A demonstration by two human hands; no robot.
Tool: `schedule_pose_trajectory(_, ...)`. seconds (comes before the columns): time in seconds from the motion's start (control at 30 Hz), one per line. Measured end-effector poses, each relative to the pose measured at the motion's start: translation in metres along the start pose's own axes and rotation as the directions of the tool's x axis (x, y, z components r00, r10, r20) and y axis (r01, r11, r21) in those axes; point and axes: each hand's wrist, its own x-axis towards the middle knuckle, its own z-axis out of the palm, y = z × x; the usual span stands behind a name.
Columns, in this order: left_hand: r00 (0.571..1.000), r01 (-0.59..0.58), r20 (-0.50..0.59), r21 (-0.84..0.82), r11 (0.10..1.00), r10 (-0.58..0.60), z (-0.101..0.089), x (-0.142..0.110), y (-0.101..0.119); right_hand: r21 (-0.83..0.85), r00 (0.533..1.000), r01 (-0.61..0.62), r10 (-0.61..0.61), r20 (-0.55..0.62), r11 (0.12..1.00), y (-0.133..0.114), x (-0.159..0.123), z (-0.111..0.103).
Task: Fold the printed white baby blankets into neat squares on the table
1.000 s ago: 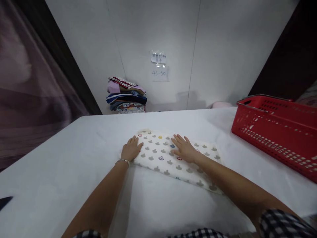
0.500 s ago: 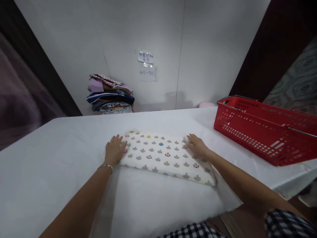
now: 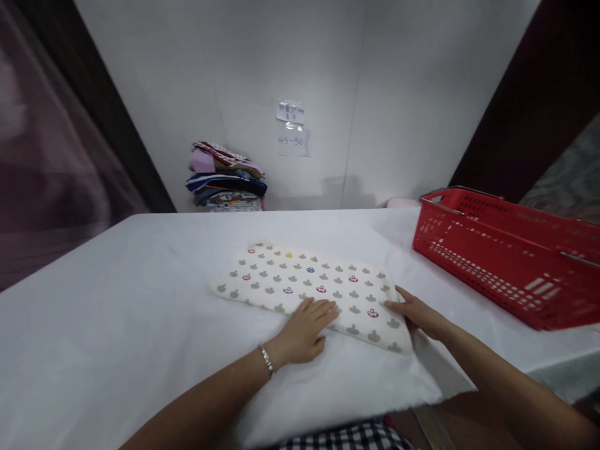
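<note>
A folded white cloth [image 3: 276, 275] printed with grey, red, blue and yellow pacifier-like shapes lies on the white table. My left hand [image 3: 304, 331] rests flat across its near edge, fingers spread over the print and palm partly off the cloth. At the cloth's right edge is my right hand [image 3: 419, 315], with one digit on top and the others at or beneath the side, partly hidden. It appears to pinch that edge.
On the right stands a red perforated basket [image 3: 487, 256] with metal handles. A stack of folded clothes [image 3: 228, 178] rises at the table's back left, against the wall. Paper notes [image 3: 291, 128] are taped to the wall. The white-covered table [image 3: 117, 300] ends close in front of me.
My left hand has moved from the cloth's left end to its near edge, toward the right. My right hand has come down and nearer along the right edge.
</note>
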Motion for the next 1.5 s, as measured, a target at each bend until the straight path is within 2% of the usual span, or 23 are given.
schedule_pose_trajectory(0.07, 0.999, 0.016, -0.029, -0.003, 1.0, -0.016, 0.003, 0.004, 0.005, 0.059, 0.997, 0.051, -0.054, 0.048, 0.997, 0.001, -0.006, 0.004)
schedule_pose_trajectory(0.1, 0.999, 0.024, -0.043, -0.004, 1.0, -0.024, 0.004, 0.005, 0.008, 0.089, 0.997, 0.07, -0.074, 0.037, 0.994, 0.001, -0.008, 0.005)
schedule_pose_trajectory(0.2, 0.994, 0.07, -0.082, -0.01, 0.998, -0.07, 0.007, 0.008, 0.017, 0.128, 0.991, 0.099, -0.087, -0.099, 0.987, -0.001, -0.01, 0.006)
schedule_pose_trajectory(0.3, 0.979, 0.154, -0.133, -0.011, 0.988, -0.154, 0.012, 0.01, 0.026, 0.064, 0.965, 0.146, -0.128, -0.231, 0.987, -0.01, -0.013, 0.005)
schedule_pose_trajectory(0.47, 0.939, 0.28, -0.203, -0.017, 0.96, -0.277, 0.016, 0.014, 0.033, -0.023, 0.917, 0.249, -0.244, -0.314, 0.968, -0.026, -0.027, 0.012)
schedule_pose_trajectory(0.63, 0.927, 0.285, -0.219, -0.117, 0.951, -0.305, 0.014, 0.011, 0.04, 0.098, 0.915, 0.335, -0.299, -0.271, 0.937, -0.056, -0.037, 0.031)
schedule_pose_trajectory(0.77, 0.877, 0.301, -0.266, -0.343, 0.89, -0.4, 0.005, 0.002, 0.045, 0.101, 0.886, 0.445, -0.421, -0.194, 0.89, -0.104, -0.028, 0.057)
schedule_pose_trajectory(0.83, 0.837, 0.278, -0.276, -0.529, 0.802, -0.473, 0.0, -0.002, 0.045, 0.074, 0.868, 0.492, -0.482, -0.118, 0.868, -0.135, -0.015, 0.075)
schedule_pose_trajectory(0.9, 0.778, 0.214, -0.29, -0.712, 0.669, -0.558, -0.004, -0.005, 0.041, 0.049, 0.86, 0.51, -0.51, -0.006, 0.859, -0.169, 0.002, 0.099)
schedule_pose_trajectory(1.0, 0.647, 0.072, -0.274, -0.907, 0.416, -0.711, -0.007, -0.008, 0.03, 0.0, 0.851, 0.502, -0.493, 0.182, 0.865, -0.218, 0.033, 0.152)
schedule_pose_trajectory(1.07, 0.544, -0.028, -0.197, -0.976, 0.216, -0.816, -0.007, -0.01, 0.018, -0.144, 0.85, 0.504, -0.459, 0.257, 0.852, -0.242, 0.055, 0.197)
schedule_pose_trajectory(1.13, 0.424, -0.162, -0.081, -0.987, 0.012, -0.902, -0.005, -0.013, 0.004, -0.27, 0.864, 0.476, -0.387, 0.323, 0.837, -0.253, 0.078, 0.245)
schedule_pose_trajectory(1.2, 0.315, -0.357, 0.013, -0.925, -0.131, -0.949, -0.004, -0.017, -0.011, -0.338, 0.862, 0.453, -0.309, 0.402, 0.825, -0.247, 0.102, 0.288)
schedule_pose_trajectory(1.23, 0.281, -0.451, 0.061, -0.873, -0.188, -0.958, -0.005, -0.018, -0.017, -0.358, 0.849, 0.461, -0.286, 0.445, 0.812, -0.238, 0.114, 0.305)
schedule_pose_trajectory(1.3, 0.263, -0.576, 0.164, -0.764, -0.291, -0.951, -0.007, -0.021, -0.025, -0.415, 0.813, 0.531, -0.308, 0.494, 0.739, -0.213, 0.137, 0.329)
schedule_pose_trajectory(1.37, 0.291, -0.617, 0.266, -0.682, -0.393, -0.919, -0.011, -0.023, -0.03, -0.465, 0.781, 0.613, -0.4, 0.48, 0.639, -0.185, 0.155, 0.338)
schedule_pose_trajectory(1.43, 0.32, -0.618, 0.327, -0.639, -0.458, -0.889, -0.017, -0.024, -0.032, -0.48, 0.751, 0.66, -0.477, 0.457, 0.578, -0.162, 0.165, 0.334)
schedule_pose_trajectory(1.5, 0.328, -0.619, 0.353, -0.62, -0.482, -0.876, -0.021, -0.026, -0.033, -0.476, 0.717, 0.697, -0.542, 0.438, 0.537, -0.147, 0.168, 0.322)
